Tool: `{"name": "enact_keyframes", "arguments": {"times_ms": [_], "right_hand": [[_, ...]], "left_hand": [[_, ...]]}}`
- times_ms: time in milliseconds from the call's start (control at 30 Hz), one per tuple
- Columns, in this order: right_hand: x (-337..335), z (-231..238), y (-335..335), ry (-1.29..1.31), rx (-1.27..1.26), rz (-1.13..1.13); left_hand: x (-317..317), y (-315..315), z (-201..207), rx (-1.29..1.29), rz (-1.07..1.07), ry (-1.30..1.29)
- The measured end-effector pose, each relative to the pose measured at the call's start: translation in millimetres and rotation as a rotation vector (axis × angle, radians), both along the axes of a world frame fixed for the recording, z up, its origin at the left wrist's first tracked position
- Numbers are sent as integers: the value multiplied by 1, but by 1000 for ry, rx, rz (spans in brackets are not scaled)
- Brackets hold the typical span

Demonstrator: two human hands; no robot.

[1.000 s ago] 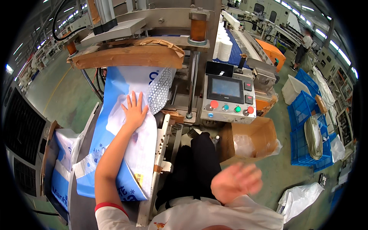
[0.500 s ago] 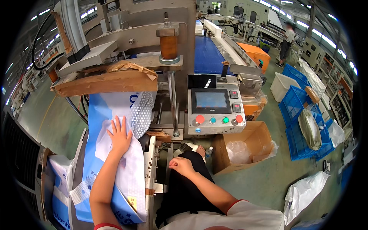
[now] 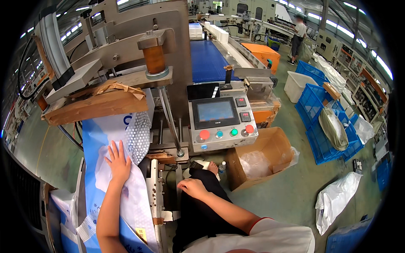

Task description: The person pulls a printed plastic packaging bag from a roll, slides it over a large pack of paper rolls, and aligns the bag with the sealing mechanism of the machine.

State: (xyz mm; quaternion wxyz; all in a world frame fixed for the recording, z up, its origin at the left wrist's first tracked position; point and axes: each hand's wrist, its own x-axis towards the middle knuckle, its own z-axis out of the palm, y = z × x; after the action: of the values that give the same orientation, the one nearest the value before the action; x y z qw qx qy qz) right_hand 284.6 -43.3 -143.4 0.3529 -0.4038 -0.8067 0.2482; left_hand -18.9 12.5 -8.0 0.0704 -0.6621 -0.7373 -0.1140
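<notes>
The metal press [image 3: 173, 63] fills the upper left, its top cut off. Below, at lower left, the blue-and-white printed plastic film [image 3: 137, 196] runs up behind the paper-wrapped crossbar [image 3: 97, 109], which hides its far end; the lower edge crops the near one. My dark trouser leg [image 3: 192, 221] sits at lower centre. My left hand [image 3: 119, 162] lies flat on the film, fingers spread, gripping nothing. My right hand [image 3: 194, 187] is loosely curled over the leg; I can't tell whether it holds anything.

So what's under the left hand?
Blue-and-white printed plastic packaging is under the left hand, its fingers spread. That packaging covers whatever lies beneath it there, so I can't tell.
</notes>
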Motion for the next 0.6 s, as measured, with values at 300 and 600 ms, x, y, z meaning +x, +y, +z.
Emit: {"name": "enact_keyframes", "arguments": {"times_ms": [300, 600], "right_hand": [[-2, -1, -2, 48, -22, 28], [1, 3, -1, 79, -135, 39]], "left_hand": [[-4, 3, -6, 3, 17, 38], [-3, 2, -5, 18, -13, 10]]}}
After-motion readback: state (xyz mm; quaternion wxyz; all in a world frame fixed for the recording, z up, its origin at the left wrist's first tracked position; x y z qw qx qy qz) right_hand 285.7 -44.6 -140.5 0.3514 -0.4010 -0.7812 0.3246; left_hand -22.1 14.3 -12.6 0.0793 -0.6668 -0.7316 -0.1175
